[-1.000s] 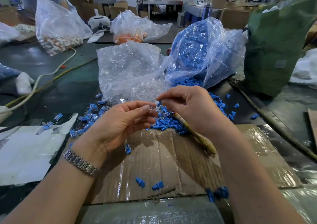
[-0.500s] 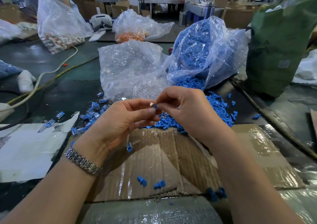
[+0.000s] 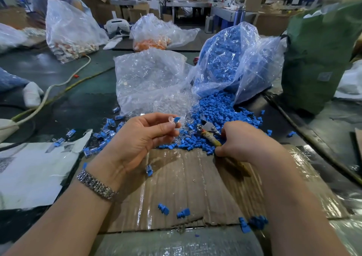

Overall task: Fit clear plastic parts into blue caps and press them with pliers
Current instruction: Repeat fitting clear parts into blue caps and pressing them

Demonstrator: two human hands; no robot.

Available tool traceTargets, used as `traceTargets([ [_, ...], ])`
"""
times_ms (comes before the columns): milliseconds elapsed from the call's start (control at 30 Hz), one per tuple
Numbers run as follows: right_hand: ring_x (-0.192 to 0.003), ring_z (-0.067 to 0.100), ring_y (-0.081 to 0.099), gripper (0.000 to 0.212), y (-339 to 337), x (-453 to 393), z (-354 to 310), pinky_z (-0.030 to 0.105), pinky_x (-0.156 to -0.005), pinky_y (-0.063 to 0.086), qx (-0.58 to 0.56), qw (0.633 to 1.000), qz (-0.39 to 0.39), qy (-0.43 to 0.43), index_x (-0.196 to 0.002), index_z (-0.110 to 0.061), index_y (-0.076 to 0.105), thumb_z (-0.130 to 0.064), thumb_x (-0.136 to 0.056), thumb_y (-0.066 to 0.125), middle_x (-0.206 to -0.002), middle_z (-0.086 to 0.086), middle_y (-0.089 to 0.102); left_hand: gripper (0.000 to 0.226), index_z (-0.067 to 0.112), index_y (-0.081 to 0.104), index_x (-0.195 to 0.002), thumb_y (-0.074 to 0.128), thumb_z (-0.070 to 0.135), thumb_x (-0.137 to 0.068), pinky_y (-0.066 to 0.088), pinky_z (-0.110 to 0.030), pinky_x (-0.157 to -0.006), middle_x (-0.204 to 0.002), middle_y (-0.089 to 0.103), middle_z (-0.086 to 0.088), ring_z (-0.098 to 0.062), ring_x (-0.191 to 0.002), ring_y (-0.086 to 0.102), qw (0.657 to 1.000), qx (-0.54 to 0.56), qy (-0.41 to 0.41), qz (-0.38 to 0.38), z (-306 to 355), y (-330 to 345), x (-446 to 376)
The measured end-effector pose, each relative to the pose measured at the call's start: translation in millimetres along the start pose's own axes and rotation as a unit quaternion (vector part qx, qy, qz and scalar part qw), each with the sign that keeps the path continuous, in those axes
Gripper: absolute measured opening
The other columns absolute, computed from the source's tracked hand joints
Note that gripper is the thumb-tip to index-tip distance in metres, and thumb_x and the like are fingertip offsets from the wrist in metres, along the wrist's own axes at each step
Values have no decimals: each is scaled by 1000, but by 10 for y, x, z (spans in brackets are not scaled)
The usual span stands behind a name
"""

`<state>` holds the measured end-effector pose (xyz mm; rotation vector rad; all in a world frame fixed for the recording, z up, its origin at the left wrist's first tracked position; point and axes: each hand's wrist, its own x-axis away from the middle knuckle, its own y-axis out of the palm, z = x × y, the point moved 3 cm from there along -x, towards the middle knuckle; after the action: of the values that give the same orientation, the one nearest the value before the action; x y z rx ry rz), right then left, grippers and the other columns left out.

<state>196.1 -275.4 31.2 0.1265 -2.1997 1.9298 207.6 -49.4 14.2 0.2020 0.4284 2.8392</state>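
Observation:
My left hand [image 3: 137, 138] pinches a clear plastic part fitted with a blue cap [image 3: 174, 120] between thumb and forefinger, held above the table. My right hand [image 3: 244, 140] grips the taped handles of the pliers [image 3: 208, 130], whose metal jaws point left toward the assembly, a short gap away. A loose pile of blue caps [image 3: 219, 114] spills from a clear bag [image 3: 235, 59] behind the hands. A bag of clear parts [image 3: 148, 79] lies left of it. Finished blue-and-clear pieces [image 3: 103, 136] lie scattered at the left.
A taped cardboard sheet [image 3: 195, 177] lies under my hands, with a few blue caps [image 3: 163, 208] near its front edge. White paper [image 3: 29, 173] lies left, a green sack [image 3: 317, 59] right. Cables [image 3: 58, 85] cross the table at left. A person works at far left.
My hands have separated. The right hand dropped to the right and now grips the pliers by the handles. The left hand still holds the assembly, now with the blue cap on it.

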Motion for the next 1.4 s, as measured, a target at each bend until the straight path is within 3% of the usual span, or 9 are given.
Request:
traceTargets([
  [167,-58,21,51,36,-71,-2,37,32,-55,37,-156,987,28,-2,-82,-8,67,-44,-85,64,-64,4,56,33,0,70,-107,71,8,-74,60,-24,-69,-101,76,-16,-19,-80,73,999,22,20,21,41,-44,-20],
  [233,-52,19,50,31,-94,9,14,32,-53,42,-242,970,22,-12,-79,-7,64,-36,-89,61,-62,5,56,35,1,70,-108,71,9,-74,60,-24,-71,-101,76,-15,-19,-81,73,999,33,30,32,50,-63,-32],
  [300,-58,21,60,26,-95,20,-25,45,-67,58,-324,945,-1,-38,-88,0,66,-25,-92,62,-67,11,64,34,3,71,-107,71,10,-74,60,-25,-72,-104,76,-15,-19,-84,74,998,44,37,38,59,-86,-37],
  [367,-68,22,67,25,-93,50,-86,51,-84,58,-382,921,-39,-73,-101,3,68,-21,-94,65,-73,10,68,35,5,71,-109,72,11,-74,60,-25,-74,-107,76,-14,-20,-91,74,997,46,43,40,72,-100,-31],
  [500,-75,16,72,17,-61,131,-263,40,-85,59,-488,851,-136,-138,-105,-3,70,-14,-100,59,-84,3,69,32,10,72,-107,71,14,-75,60,-26,-80,-107,77,-9,-17,-100,73,997,40,60,42,86,-100,-31],
  [600,-80,20,73,16,-42,184,-348,38,-84,60,-507,827,-178,-163,-103,-2,69,-10,-100,56,-89,9,73,34,9,73,-108,72,14,-74,59,-26,-86,-108,76,-8,-15,-100,72,996,39,70,49,95,-87,-31],
  [1067,-85,24,73,32,-48,271,-454,46,-87,61,-452,856,-183,-175,-113,7,61,-23,-102,56,-92,11,70,28,19,79,-97,76,26,-69,51,-36,-93,-103,77,-5,-18,-100,70,988,-80,115,60,83,-51,-2],
  [1233,-68,27,67,43,-53,285,-483,38,-68,61,-441,865,-158,-178,-104,9,61,-32,-104,52,-77,10,63,29,18,78,-97,75,26,-69,53,-34,-94,-102,77,-5,-15,-98,70,985,-94,125,67,73,-49,-6],
  [1400,-63,29,60,44,-34,263,-521,46,-65,60,-424,877,-137,-178,-98,12,59,-31,-105,51,-73,15,57,32,17,77,-102,73,25,-71,55,-29,-93,-103,78,-3,-13,-100,71,982,-111,135,75,80,-56,-9],
])
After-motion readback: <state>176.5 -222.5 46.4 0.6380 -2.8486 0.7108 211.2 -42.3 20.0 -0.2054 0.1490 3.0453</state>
